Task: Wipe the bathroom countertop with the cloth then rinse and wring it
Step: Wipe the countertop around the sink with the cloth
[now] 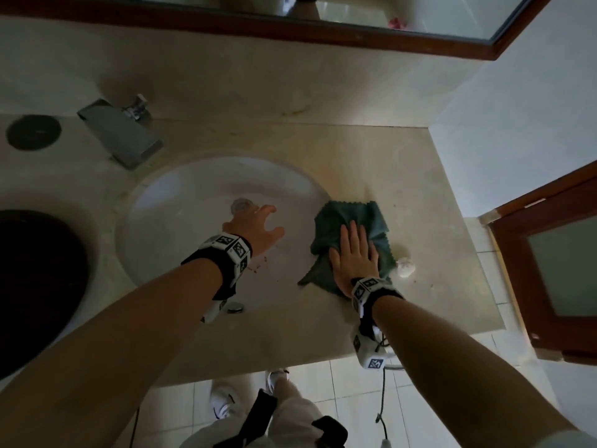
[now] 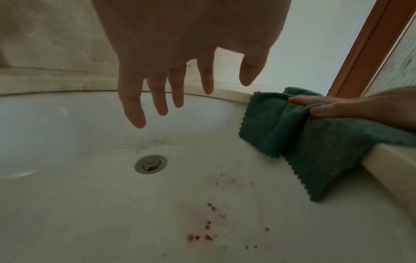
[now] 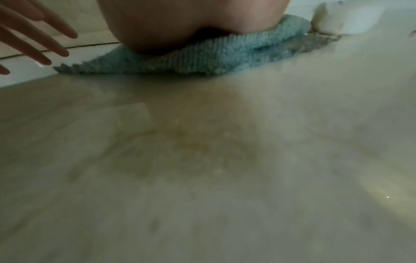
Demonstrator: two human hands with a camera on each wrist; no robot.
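A dark teal cloth (image 1: 361, 221) (image 2: 299, 142) (image 3: 202, 58) lies crumpled on the beige countertop (image 1: 420, 189) just right of the sink, one corner hanging over the basin rim. My right hand (image 1: 353, 253) (image 2: 333, 108) presses flat on it with straight fingers. In the right wrist view only the heel of the right hand (image 3: 180, 26) shows on the cloth. My left hand (image 1: 261, 226) (image 2: 180, 85) hovers over the white sink basin (image 1: 181, 221) (image 2: 67, 195), fingers spread and holding nothing. The left fingers (image 3: 40, 41) show at the right wrist view's left edge.
A grey faucet (image 1: 122, 134) stands behind the sink, whose drain (image 2: 150, 163) sits mid-basin with reddish specks (image 2: 207, 229) nearby. A small white lump (image 1: 406, 265) lies right of the cloth. A mirror frame (image 1: 290, 30) spans the back, a wooden door (image 1: 549, 270) stands right, a dark round object (image 1: 35, 286) left.
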